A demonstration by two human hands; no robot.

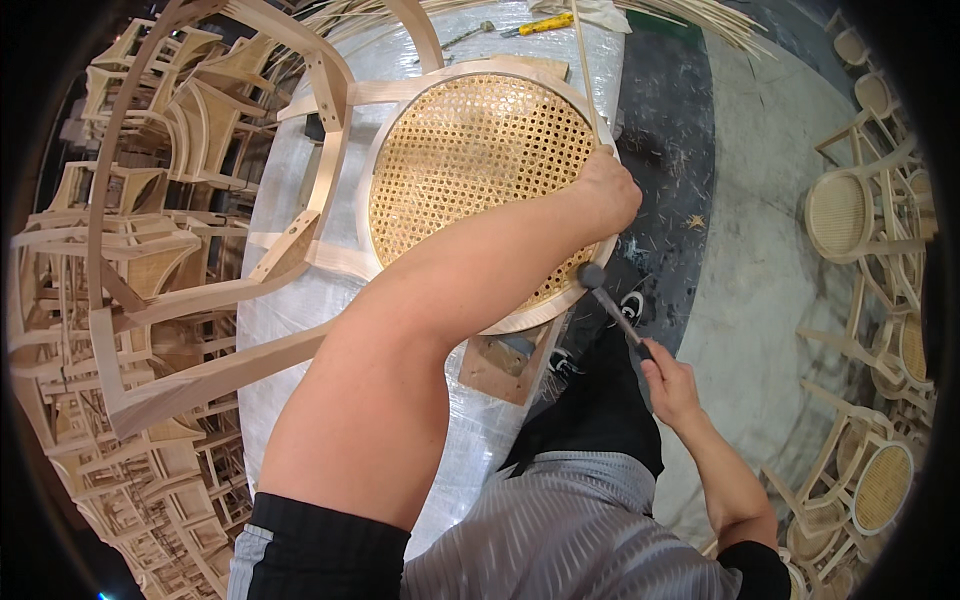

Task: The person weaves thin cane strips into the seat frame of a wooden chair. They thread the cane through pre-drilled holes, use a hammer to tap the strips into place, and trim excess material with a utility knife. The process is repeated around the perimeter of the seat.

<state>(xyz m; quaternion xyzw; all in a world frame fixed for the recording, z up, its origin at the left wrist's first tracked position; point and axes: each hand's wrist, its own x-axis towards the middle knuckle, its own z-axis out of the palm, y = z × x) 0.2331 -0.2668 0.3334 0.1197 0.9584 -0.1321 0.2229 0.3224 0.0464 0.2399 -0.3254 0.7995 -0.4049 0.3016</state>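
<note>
A round chair seat (384, 150) with a pale wooden rim and woven cane (470, 135) lies on its side of the unfinished chair frame (330, 90). My left arm crosses over the cane, hiding part of it. At the seat's right rim my left hand (608, 190) is closed on a thin rattan strip (584, 75), which runs up from the hand toward the far edge. My right hand (672, 385) grips a hammer (620, 318) by its dark handle. The hammer's round, dark head is at the seat's lower right rim; I cannot tell whether it touches.
Plastic wrap covers the worktable (285, 400). A wooden block (500, 372) sits under the seat's near edge. Beyond the seat lie a yellow-handled tool (545, 25) and a bundle of rattan strips (715, 22). Stacked chair frames (150, 240) crowd the left; cane-seated chairs (840, 215) stand right.
</note>
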